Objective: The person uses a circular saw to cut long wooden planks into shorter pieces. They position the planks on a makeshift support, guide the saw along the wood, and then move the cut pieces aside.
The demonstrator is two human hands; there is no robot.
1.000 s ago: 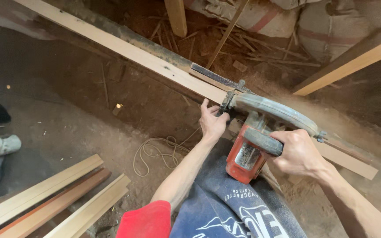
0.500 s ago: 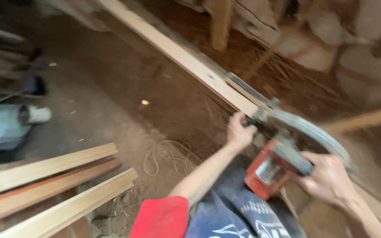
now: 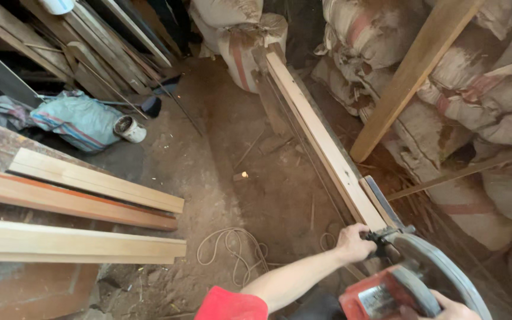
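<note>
A red circular saw (image 3: pixel 407 284) with a grey blade guard sits on a long pale plank (image 3: pixel 321 139) that runs away from me toward the sacks. My left hand (image 3: pixel 355 242) grips the black front part of the saw beside the plank's near end. My right hand (image 3: pixel 448 309) shows only partly at the bottom edge, closed on the saw's rear handle. A red sleeve covers my left upper arm.
Several cut boards (image 3: pixel 84 204) lie stacked at the left. A loose cord (image 3: pixel 232 252) coils on the dirt floor. Filled sacks (image 3: pixel 481 89) line the right and far side, with a slanted beam (image 3: pixel 416 71) leaning against them. A pale bag (image 3: pixel 75 118) and small pot (image 3: pixel 128 127) lie at upper left.
The view has swung up and left, showing more floor, the stacked boards and the sacks. Both hands stay on the saw at the plank's near end.
</note>
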